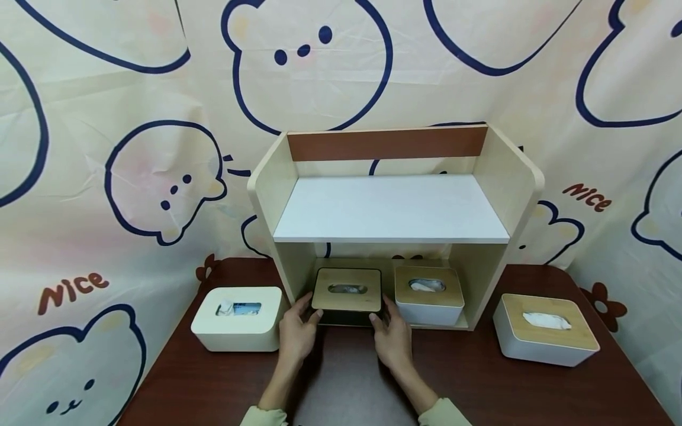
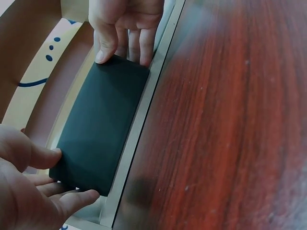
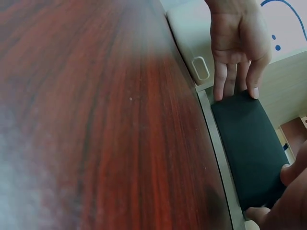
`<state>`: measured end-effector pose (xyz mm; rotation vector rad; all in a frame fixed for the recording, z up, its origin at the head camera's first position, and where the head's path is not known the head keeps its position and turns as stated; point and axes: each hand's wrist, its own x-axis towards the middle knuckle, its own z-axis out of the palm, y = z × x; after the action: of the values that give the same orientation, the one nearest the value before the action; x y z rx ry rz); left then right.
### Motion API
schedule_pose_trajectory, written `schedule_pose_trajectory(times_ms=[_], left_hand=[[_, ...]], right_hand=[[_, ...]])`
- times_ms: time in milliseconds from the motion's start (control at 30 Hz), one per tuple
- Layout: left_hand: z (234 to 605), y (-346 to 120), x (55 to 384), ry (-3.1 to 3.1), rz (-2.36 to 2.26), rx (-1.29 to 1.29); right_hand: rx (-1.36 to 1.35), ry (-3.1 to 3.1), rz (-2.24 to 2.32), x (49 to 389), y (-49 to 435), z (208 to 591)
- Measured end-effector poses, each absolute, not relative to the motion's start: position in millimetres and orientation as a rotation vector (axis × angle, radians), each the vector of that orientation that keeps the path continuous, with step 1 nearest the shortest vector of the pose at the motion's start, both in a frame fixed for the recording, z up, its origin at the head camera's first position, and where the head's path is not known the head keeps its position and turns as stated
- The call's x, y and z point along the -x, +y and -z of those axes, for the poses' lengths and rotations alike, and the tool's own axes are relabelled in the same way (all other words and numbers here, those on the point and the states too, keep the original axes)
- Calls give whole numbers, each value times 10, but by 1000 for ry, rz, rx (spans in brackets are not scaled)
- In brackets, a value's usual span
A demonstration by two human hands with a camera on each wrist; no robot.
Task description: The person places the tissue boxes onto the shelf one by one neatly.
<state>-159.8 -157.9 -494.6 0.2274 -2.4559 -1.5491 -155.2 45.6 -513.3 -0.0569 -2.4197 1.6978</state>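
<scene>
Both hands grip a black tissue box with a wooden lid (image 1: pixel 346 303) at the left of the shelf unit's lower compartment. My left hand (image 1: pixel 298 332) holds its left end and my right hand (image 1: pixel 393 342) its right end. In the left wrist view, the black front of the tissue box (image 2: pixel 100 124) lies along the shelf's front edge, thumbs at its near face and other fingers around the ends. The right wrist view also shows the tissue box (image 3: pixel 249 148) between both hands. A white tissue box with a wooden lid (image 1: pixel 429 305) stands to its right.
The small shelf unit (image 1: pixel 391 207) has a white upper board and stands on a dark reddish-brown table (image 1: pixel 458 378). A cream tissue box (image 1: pixel 240 334) is left of the unit, close to my left hand. Another white, wooden-lidded tissue box (image 1: pixel 543 340) sits at the right.
</scene>
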Motion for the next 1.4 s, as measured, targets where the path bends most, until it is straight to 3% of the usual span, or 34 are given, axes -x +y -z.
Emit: schedule_pose_trajectory(times_ms=[900,1400], left_hand=[[4718,-1835,961,-2557,1566,-179],[4448,-2276,604,-2567,1538,-304]], right_hand=[[-129,-2436,-1800,1003,512,4894],[-351,-2436,-1884,983,357,4833]])
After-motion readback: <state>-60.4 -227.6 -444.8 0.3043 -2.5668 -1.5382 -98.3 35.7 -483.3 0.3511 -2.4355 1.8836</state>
